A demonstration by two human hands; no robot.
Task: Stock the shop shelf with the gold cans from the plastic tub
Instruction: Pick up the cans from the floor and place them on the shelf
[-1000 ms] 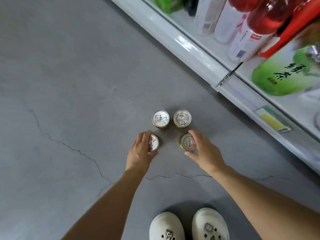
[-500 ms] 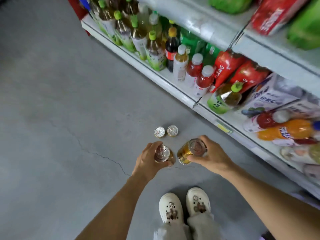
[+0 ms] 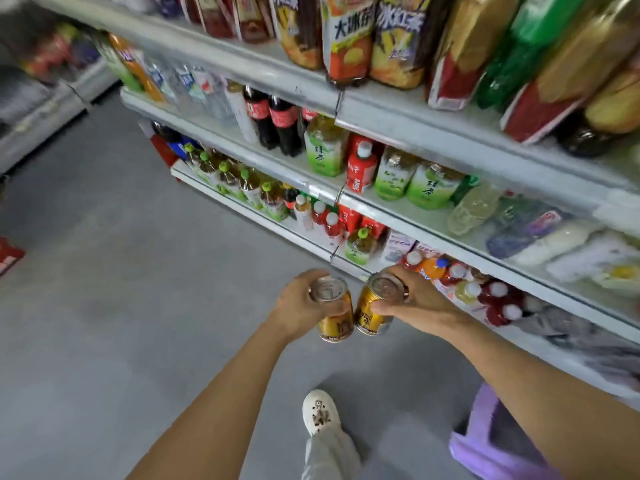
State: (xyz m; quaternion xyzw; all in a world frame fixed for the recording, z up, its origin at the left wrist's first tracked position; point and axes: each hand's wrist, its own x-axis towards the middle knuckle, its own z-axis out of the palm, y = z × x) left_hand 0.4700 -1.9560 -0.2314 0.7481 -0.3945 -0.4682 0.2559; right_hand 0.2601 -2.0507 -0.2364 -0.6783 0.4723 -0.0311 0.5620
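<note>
Carrying both gold cans upright at lower centre for shelving, we clamp left hand [image 3: 298,308] fingers on the left can [image 3: 334,317] and right hand [image 3: 420,303] fingers on the right can [image 3: 372,311].

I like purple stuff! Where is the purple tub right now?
The purple tub sits on the grey floor at the bottom right of the head view, under the right arm, beside the white shoe.

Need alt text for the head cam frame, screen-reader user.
A person's left hand and right hand each hold an upright gold can side by side above a grey floor, beside shop shelves packed with bottled drinks.
</note>
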